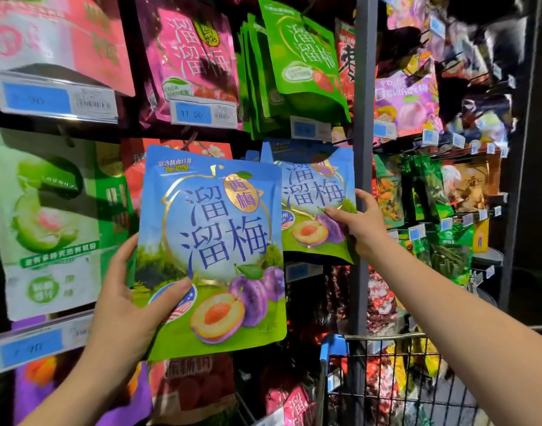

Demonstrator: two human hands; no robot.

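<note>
Blue-and-green glossy plum snack pouch (212,250), gripped at lower left by left hand (125,305); matching hanging pouch (315,204), pinched by right hand (360,221) fingers.

The display rack (364,118) carries hanging packs; pink pouches (195,56) on its top row, green pouches (303,56) beside them against the grey upright; blue plum pouches (315,192) hang just below the green; price tags (202,113) front the pegs.
</note>
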